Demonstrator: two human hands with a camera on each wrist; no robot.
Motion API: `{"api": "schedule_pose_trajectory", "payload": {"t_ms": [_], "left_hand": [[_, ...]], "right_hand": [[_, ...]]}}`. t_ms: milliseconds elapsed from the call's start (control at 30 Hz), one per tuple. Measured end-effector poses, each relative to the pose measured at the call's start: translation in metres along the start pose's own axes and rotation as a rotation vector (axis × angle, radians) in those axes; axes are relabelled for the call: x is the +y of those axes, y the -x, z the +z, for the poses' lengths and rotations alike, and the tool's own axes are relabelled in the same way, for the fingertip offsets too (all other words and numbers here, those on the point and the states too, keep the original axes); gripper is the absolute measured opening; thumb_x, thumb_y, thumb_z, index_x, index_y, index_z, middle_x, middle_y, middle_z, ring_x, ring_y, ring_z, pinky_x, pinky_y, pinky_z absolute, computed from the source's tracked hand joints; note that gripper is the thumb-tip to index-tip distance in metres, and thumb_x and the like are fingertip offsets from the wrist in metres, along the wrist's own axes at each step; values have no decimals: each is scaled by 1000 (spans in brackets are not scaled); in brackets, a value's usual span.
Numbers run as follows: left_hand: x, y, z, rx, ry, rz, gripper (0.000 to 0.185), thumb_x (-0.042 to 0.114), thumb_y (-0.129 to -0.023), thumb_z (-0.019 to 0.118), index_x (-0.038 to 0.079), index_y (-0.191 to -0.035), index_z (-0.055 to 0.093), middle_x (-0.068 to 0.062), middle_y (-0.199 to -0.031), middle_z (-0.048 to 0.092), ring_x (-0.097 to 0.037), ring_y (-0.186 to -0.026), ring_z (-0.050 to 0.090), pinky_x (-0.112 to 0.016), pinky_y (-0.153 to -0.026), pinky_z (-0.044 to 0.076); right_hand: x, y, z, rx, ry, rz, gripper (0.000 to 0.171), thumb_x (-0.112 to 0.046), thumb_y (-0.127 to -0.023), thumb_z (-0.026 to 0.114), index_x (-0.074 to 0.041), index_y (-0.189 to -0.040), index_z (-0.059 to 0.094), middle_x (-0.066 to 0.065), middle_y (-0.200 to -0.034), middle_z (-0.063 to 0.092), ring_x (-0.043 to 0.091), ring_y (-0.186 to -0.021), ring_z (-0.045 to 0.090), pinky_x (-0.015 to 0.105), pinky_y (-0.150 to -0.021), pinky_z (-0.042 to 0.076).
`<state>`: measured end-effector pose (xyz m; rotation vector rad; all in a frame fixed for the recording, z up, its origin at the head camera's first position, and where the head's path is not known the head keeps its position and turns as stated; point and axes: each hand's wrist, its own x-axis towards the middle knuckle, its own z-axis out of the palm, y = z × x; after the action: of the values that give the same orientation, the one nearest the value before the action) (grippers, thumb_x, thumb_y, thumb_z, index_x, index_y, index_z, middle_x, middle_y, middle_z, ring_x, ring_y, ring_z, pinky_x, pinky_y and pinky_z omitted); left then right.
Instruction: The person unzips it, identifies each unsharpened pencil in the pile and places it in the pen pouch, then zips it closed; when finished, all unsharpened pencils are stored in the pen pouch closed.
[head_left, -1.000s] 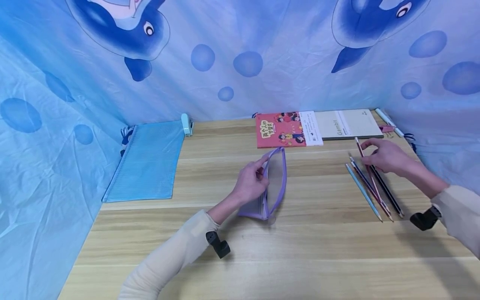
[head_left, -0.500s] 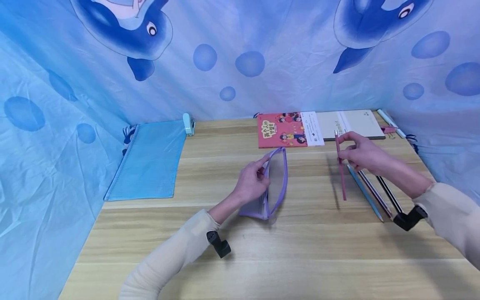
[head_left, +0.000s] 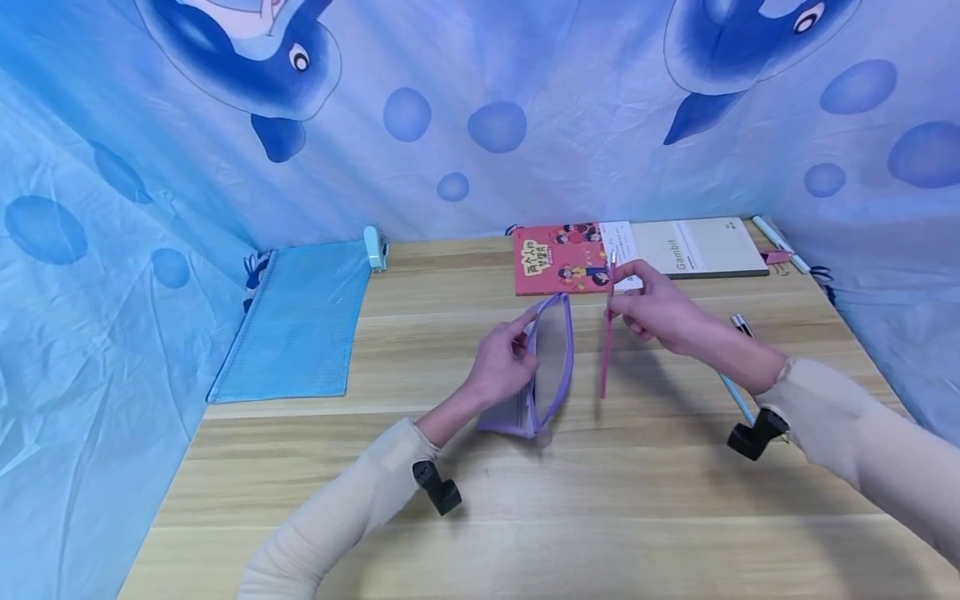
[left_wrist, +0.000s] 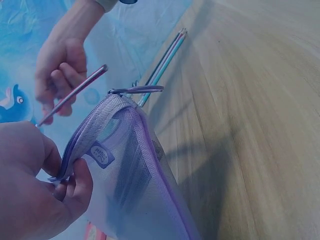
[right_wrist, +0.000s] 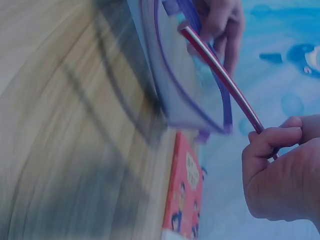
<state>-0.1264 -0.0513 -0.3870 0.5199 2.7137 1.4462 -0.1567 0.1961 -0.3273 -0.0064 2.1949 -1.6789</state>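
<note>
A purple-edged mesh pencil case stands on the table with its zipped mouth spread apart. My left hand pinches its rim; in the left wrist view the thumb and fingers grip the zip edge. Dark slim shapes show through the mesh. My right hand holds a red striped pencil by its upper part, just right of the case and above the table. In the right wrist view the pencil slants up toward the case mouth. Several more pencils lie under my right forearm, partly hidden.
A red book and a pale notebook lie along the back edge. Beside them are a light-blue marker and a pink clip. A blue zip folder and a mint stapler are at left.
My right hand has lifted the red pencil from the group at right and carried it left, close to the pencil case. My left hand keeps its place on the case rim.
</note>
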Motion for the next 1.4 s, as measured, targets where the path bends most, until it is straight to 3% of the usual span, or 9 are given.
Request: {"api": "schedule_pose_trajectory", "payload": {"t_ms": [133,300,433,567,1000,1400], "left_hand": [[1,0,-1,8,-2,4,69,-9,-76,60,1,-144,52,-9,-89,58,-19,-80,58,-29,-74,51],[3,0,-1,8,8,3,70,-10,-76,60,2,-144,52,-10,-89,58,-19,-80,57,-28,-73,50],[3,0,-1,6,22,-11,72,-10,-76,60,4,-145,51,-11,-90,58,-18,-80,57,-27,-71,50],[3,-1,-1,4,29,-27,72,-10,-76,60,5,-146,51,-10,-90,57,-18,-80,57,-27,-70,50],[5,-1,0,3,30,-43,72,-10,-76,61,6,-146,51,-14,-93,59,-19,-80,58,-26,-68,50],[5,-2,-1,18,8,-20,71,-9,-77,61,4,-145,52,-16,-92,61,-18,-80,55,-27,-69,48]], "right_hand": [[-2,-7,22,5,-38,-4,44,0,-90,55,-4,-128,34,3,-73,58,10,-53,39,23,-46,31],[-1,-14,42,7,-91,6,46,0,-92,54,-2,-132,32,2,-68,52,10,-51,38,22,-45,29],[1,-17,53,11,-77,26,47,-2,-93,55,-2,-135,33,2,-67,49,12,-52,40,22,-45,32],[4,-17,61,-7,-63,22,41,-2,-93,55,-4,-128,35,1,-64,46,12,-52,40,23,-45,33],[14,-12,76,-64,-76,59,38,3,-90,56,2,-122,35,4,-66,51,9,-48,40,22,-42,34],[12,-18,74,-59,56,119,34,-2,-92,64,7,-118,44,15,-85,65,8,-48,44,20,-39,39]]}}
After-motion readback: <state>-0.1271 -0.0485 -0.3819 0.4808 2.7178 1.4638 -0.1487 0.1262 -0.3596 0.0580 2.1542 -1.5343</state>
